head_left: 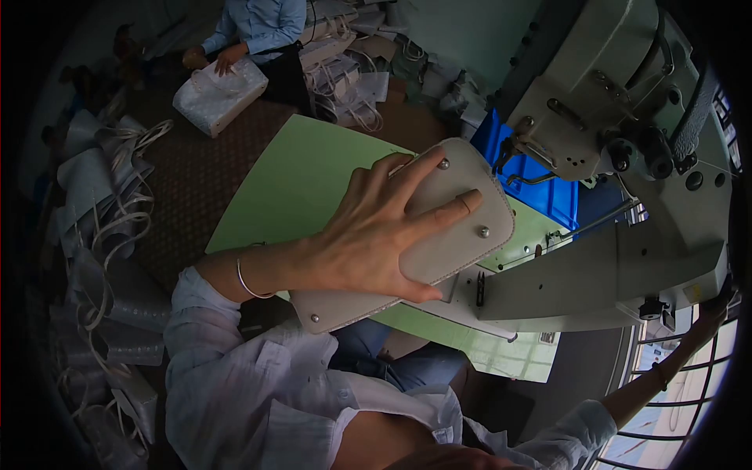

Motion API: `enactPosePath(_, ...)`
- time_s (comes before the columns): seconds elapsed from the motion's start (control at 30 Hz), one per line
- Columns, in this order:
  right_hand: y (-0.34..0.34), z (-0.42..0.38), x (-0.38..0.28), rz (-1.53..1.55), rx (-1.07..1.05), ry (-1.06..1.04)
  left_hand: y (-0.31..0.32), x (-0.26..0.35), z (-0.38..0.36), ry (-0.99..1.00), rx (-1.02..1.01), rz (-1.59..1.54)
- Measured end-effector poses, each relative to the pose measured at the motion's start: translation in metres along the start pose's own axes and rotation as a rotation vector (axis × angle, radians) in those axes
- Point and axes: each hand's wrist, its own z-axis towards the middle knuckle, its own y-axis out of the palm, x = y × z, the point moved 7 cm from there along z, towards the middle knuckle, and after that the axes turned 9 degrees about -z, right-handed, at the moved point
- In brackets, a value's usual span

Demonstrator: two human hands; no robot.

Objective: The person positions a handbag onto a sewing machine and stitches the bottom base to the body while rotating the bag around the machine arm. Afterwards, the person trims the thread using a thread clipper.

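A pale handbag (462,243) has its flat base turned up, with stitched edges and several round metal feet. My left hand (380,227) lies across this base and grips it, fingers spread over the surface and thumb at the near edge. The bag's underside is hidden. At the far right, my right hand (717,305) reaches the end of a large light-grey sewing machine (580,274). Its fingers are dim and partly hidden there, so their hold cannot be made out. The machine's head hangs just beyond the bag.
Beneath the bag spreads a green tabletop (270,184). A blue bin (540,184) stands behind the machine bed. Pale bag pieces with straps (110,235) are heaped at left. Across the room, a person in a blue shirt (270,23) handles a white bag (219,98). A barred window (674,399) lies lower right.
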Motion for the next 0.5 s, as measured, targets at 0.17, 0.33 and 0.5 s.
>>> enactPosePath(0.17,0.002,-0.004,0.010,-0.075,0.011,-0.023,0.011,0.000,-0.008,0.007,0.110,-0.035)
enactPosePath(0.33,0.003,-0.004,0.014,-0.324,0.109,-0.108,0.016,-0.001,-0.015,0.017,0.195,-0.079)
enactPosePath(0.5,0.002,-0.002,0.017,-0.394,0.079,-0.144,0.018,-0.004,-0.022,-0.002,0.173,-0.129)
